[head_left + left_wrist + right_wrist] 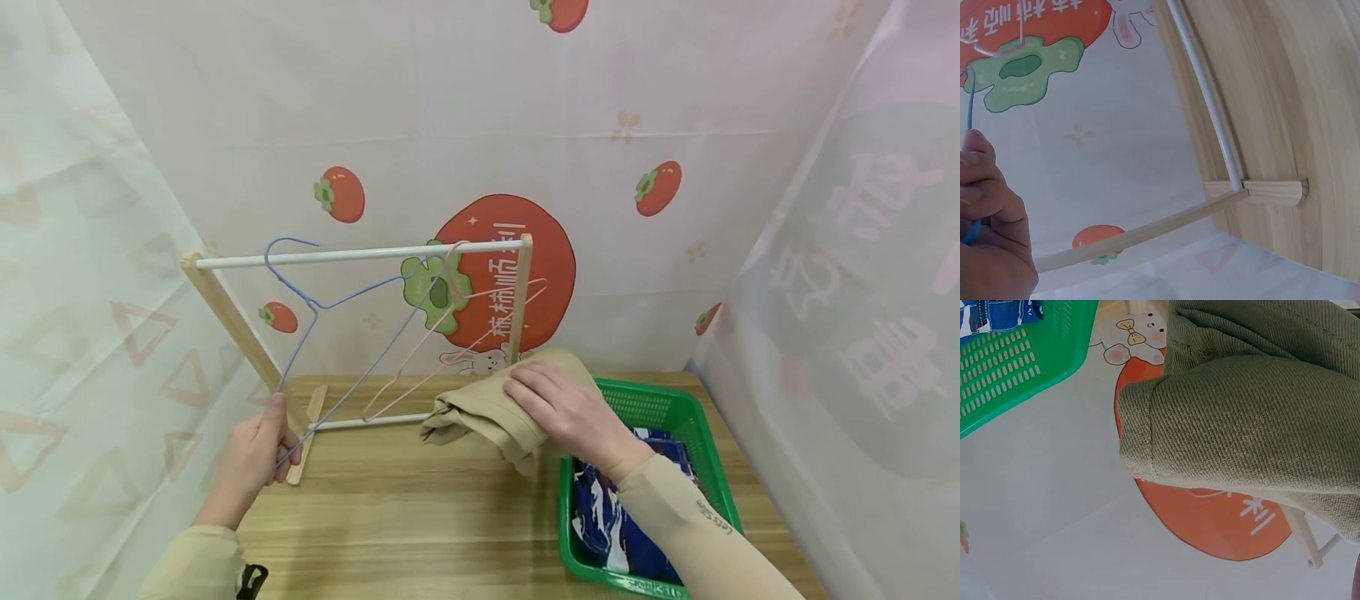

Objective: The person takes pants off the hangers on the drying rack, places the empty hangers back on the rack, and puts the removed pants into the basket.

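My left hand (258, 446) pinches the lower end of a thin blue clothes hanger (291, 283), tilted in front of the rack with its hook up by the top bar. Only a short piece of its blue wire (970, 109) shows in the left wrist view. With the right hand (566, 408) I grip a folded khaki garment (498, 408) from above; my thumb is hidden behind the cloth. Thick twill and a stitched hem of this garment (1247, 425) fill much of the right wrist view. The garment is held between the rack's right post and the basket.
A wooden rack with a white top bar (360, 254) stands on the wood-grain table (375, 533). A pink hanger (480, 295) hangs from the bar's right part. At the right, a green basket (708, 450) holds blue and white clothes (637, 542). Printed sheets (600, 83) surround the table.
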Tool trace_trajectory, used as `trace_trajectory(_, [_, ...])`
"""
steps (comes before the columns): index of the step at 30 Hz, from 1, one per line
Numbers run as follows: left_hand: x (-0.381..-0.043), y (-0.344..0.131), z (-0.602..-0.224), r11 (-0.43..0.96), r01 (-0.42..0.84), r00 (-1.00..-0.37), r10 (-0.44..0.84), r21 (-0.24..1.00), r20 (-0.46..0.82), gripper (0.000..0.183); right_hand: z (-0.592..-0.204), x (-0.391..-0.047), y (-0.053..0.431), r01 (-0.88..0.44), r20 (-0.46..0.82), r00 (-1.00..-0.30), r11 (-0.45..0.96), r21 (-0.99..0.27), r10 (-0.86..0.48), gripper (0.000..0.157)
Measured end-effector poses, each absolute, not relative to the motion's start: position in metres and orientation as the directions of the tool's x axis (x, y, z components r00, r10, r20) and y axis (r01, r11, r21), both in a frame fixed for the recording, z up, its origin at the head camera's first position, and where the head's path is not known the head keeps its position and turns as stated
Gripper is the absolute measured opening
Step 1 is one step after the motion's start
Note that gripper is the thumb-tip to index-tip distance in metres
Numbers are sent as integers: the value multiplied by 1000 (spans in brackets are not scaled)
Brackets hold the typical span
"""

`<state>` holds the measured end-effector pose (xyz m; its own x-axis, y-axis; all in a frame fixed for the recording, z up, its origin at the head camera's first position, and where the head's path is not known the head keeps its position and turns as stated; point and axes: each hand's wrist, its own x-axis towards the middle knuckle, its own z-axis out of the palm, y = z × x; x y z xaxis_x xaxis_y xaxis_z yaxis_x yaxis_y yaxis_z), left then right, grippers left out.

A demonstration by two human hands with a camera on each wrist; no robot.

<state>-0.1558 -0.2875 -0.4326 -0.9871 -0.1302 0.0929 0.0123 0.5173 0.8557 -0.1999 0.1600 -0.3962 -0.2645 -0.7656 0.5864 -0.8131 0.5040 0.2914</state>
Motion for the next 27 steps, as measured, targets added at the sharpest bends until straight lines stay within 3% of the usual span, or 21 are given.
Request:
trace_trajectory(8, [-160, -290, -437, 486, 13, -988, -127, 874, 86, 77, -393, -201, 171, -796, 599, -277, 528, 295, -752, 78])
trace_trajectory(20, [-160, -298, -442, 521, -56, -990, -141, 852, 21, 81, -393, -200, 184, -781, 591, -327, 563, 271, -738, 75])
trace_trajectory(27, [-158, -301, -444, 472, -72, -992, -129, 879, -12, 80, -392, -203, 193, -779, 603, -338, 574, 251, -723, 77])
